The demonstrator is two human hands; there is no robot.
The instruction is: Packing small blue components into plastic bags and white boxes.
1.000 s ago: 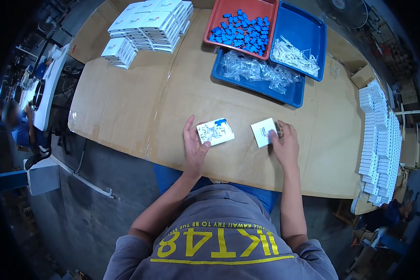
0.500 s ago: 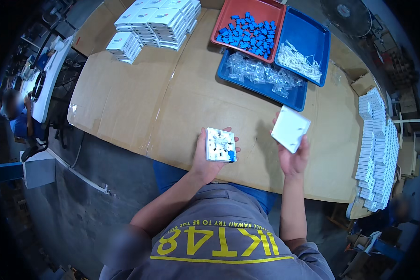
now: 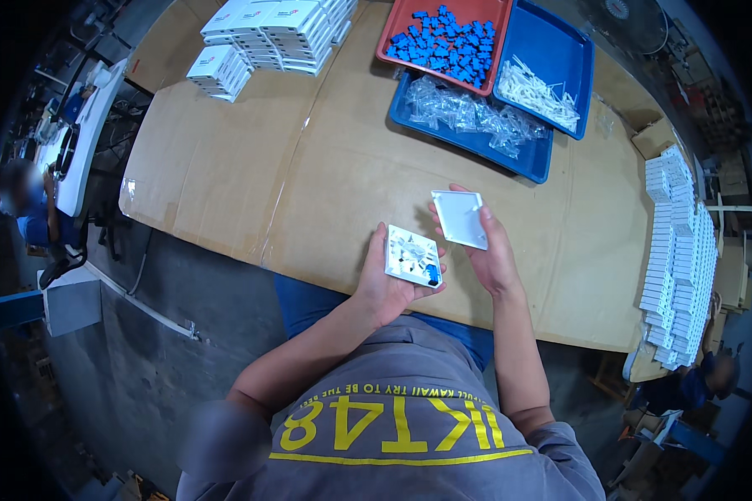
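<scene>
In my left hand rests an uncovered flat white plastic box, gripped by its sides. Inside it lie small dark pieces, a clear plastic bag and a blue clip at the corner nearest my right. My right hand holds a white square lid by its edge, thumb on the near side, tilted with its hollow inner face showing. The lid is just above and to the right of the box, apart from it. Both hands are over the near edge of the cardboard-covered table.
A red tray of blue clips, a blue tray of white sticks and another blue tray of clear bags stand at the far side. White boxes are stacked far left; more stacked white boxes line the right edge.
My right hand has brought the lid left and closer to the box, turning its hollow face into view. My left hand has shifted slightly right, and the box has tilted a little.
</scene>
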